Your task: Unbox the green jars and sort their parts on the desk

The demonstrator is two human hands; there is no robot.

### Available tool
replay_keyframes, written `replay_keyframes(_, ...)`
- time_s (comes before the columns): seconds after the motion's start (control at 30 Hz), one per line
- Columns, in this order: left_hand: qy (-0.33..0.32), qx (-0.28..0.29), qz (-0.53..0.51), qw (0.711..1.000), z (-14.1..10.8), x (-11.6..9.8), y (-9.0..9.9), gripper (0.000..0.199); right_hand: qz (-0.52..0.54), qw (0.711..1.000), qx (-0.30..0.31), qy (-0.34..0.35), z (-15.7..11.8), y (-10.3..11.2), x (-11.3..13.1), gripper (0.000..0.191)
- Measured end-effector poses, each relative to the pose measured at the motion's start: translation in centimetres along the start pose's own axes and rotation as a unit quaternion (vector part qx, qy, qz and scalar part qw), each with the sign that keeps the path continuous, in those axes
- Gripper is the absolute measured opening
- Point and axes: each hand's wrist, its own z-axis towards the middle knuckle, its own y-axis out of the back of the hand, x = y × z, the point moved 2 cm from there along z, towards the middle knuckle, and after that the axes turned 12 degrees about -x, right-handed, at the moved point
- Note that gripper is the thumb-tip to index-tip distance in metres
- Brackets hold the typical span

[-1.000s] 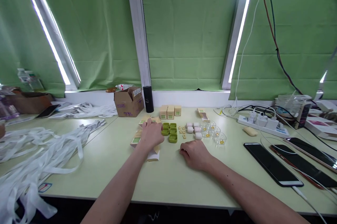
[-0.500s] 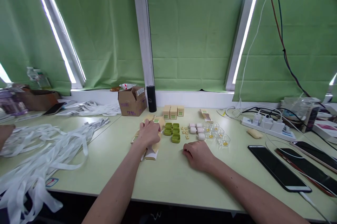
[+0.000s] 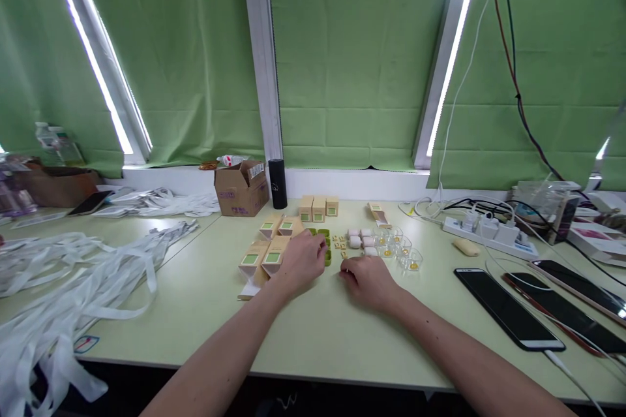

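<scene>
My left hand (image 3: 307,255) reaches over the left side of the small square green trays (image 3: 327,257), partly covering them. Its fingers are curled together, and their tips are hidden. Left of it lie several kraft-paper cartons (image 3: 254,257) with green labels and open flaps. My right hand (image 3: 369,278) rests on the table with its fingers folded in and nothing visible in them. Between the hands are tiny gold-coloured pieces (image 3: 340,245). Beyond my right hand are pinkish-white rounded blocks (image 3: 355,243) and clear plastic cups (image 3: 412,260) with yellow spots inside.
Upright kraft boxes (image 3: 319,209) stand at the back beside a black cylinder (image 3: 277,184) and an open cardboard box (image 3: 241,190). White straps (image 3: 98,280) cover the left side. Phones (image 3: 508,309), cables and a power strip (image 3: 489,237) occupy the right.
My left hand has moved right from the kraft cartons to the green trays, uncovering the cartons. My right hand stays put on the table. The view has shifted slightly.
</scene>
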Motion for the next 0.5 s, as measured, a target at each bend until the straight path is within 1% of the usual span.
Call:
replay_keyframes(0.1, -0.006, 0.006, 0.009, 1.000, -0.3, -0.4, -0.5, 0.022, -0.004, 0.998, -0.046, -0.032, 1.4, 0.9, -1.3, 0.017)
replay_keyframes(0.17, -0.009, -0.001, 0.011, 1.000, -0.3, -0.5, -0.6, 0.024, -0.015, 0.995, -0.075, -0.058, 3.0, 1.7, -2.3, 0.018)
replay_keyframes(0.23, -0.012, -0.014, 0.009, 1.000, -0.2, -0.5, -0.5, 0.025, -0.034, 0.992, -0.090, -0.081, 5.1, 2.3, -3.3, 0.019)
replay_keyframes(0.3, -0.011, -0.029, 0.004, 1.000, -0.2, -0.5, -0.5, 0.026, -0.069, 0.991, -0.077, -0.090, 7.4, 2.5, -4.3, 0.023)
replay_keyframes(0.37, -0.005, -0.045, -0.001, 0.999, -0.1, -0.3, -0.6, 0.025, -0.115, 0.988, -0.043, -0.088, 9.8, 2.1, -5.3, 0.029)
replay_keyframes(0.5, 0.009, -0.079, -0.010, 0.997, -0.2, 0.4, -0.7, 0.024, -0.129, 0.988, -0.011, -0.088, 13.4, 0.0, -7.2, 0.035)
